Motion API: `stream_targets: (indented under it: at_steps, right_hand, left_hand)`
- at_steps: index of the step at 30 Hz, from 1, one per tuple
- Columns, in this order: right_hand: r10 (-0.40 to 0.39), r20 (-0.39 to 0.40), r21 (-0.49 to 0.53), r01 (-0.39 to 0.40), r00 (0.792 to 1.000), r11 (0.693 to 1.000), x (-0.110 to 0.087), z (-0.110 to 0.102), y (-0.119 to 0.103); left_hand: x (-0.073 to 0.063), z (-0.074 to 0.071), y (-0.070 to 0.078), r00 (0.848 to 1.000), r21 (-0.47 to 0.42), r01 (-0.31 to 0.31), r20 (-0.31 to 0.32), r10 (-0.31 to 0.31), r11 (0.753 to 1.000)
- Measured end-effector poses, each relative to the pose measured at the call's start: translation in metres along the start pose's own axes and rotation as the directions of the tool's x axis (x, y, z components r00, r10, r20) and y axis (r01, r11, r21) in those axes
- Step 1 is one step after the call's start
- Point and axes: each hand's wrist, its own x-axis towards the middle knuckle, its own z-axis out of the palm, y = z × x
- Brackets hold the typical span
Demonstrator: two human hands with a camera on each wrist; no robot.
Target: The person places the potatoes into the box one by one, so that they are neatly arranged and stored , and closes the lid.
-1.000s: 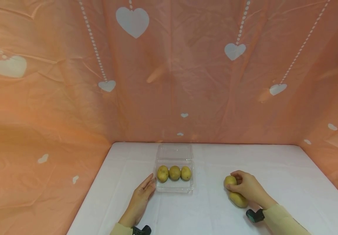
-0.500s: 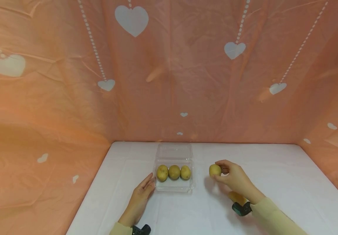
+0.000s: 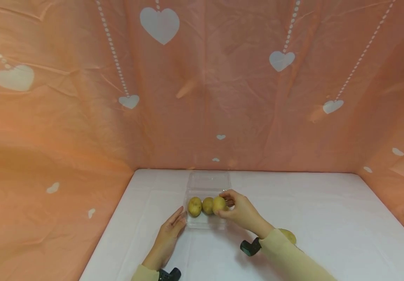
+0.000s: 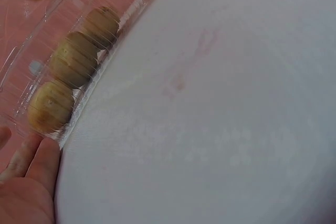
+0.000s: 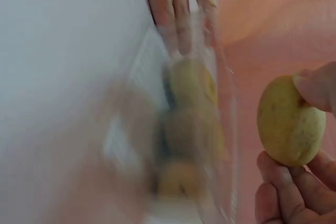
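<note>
My right hand (image 3: pixel 243 212) pinches a yellow potato (image 3: pixel 219 204) between thumb and fingers, above the right part of a clear plastic clamshell box (image 3: pixel 202 225). Three potatoes lie in a row inside the box: the left potato (image 3: pixel 194 207) and middle potato (image 3: pixel 207 206) show in the head view, while the right one is hidden behind the held potato. It does show through the box wall in the left wrist view, as a potato (image 4: pixel 101 27). With fingers extended, my left hand (image 3: pixel 167 237) touches the box's left side. Blur covers the box in the right wrist view.
Another potato (image 3: pixel 288 235) lies on the white-covered table (image 3: pixel 328 210), partly behind the right sleeve. The raised lid (image 3: pixel 209 180) of the box is at its far side. An orange curtain (image 3: pixel 244 117) with white hearts surrounds the table.
My right hand has lifted one potato from beside the other on the table and carried it left, over the box. The left hand has stayed at the box's side.
</note>
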Motion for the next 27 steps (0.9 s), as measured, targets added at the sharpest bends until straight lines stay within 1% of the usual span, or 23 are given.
stream_targets:
  at_steps: [4, 7, 10, 13, 15, 19, 22, 27]
  right_hand:
    - [-0.011, 0.019, 0.046, 0.010, 1.000, 0.999, 0.008, 0.022, 0.002]
    - [-0.029, 0.044, 0.058, 0.027, 0.999, 0.998, 0.012, 0.034, 0.003]
    - [-0.062, 0.067, 0.036, 0.060, 0.996, 0.998, 0.017, 0.044, 0.003]
    - [-0.103, 0.074, 0.003, 0.103, 0.992, 0.995, 0.021, 0.052, 0.003]
    - [-0.115, 0.077, -0.019, 0.117, 0.990, 0.993, 0.023, 0.056, 0.003]
    - [-0.093, 0.101, -0.019, 0.095, 0.991, 0.995, 0.026, 0.062, 0.002]
    - [-0.069, 0.127, 0.014, 0.068, 0.990, 0.998, 0.027, 0.065, 0.001]
    - [-0.064, 0.147, 0.015, 0.062, 0.987, 0.998, 0.028, 0.067, -0.001]
  left_hand:
    - [-0.001, 0.001, 0.000, 1.000, 0.009, 0.001, -0.009, -0.001, 1.000]
    - [0.000, 0.002, 0.000, 1.000, 0.014, 0.001, -0.011, -0.001, 1.000]
    - [0.000, 0.001, 0.000, 1.000, 0.010, -0.001, -0.011, 0.001, 1.000]
    - [0.000, 0.000, 0.000, 1.000, 0.003, -0.002, -0.009, 0.002, 1.000]
    - [0.001, 0.000, 0.000, 1.000, -0.004, -0.002, -0.008, 0.002, 1.000]
    - [0.001, -0.001, 0.000, 1.000, -0.013, -0.005, -0.003, 0.005, 1.000]
    - [0.001, -0.001, 0.000, 1.000, -0.007, -0.001, 0.000, 0.001, 1.000]
    - [-0.001, 0.000, 0.002, 1.000, -0.002, 0.009, 0.002, -0.009, 1.000]
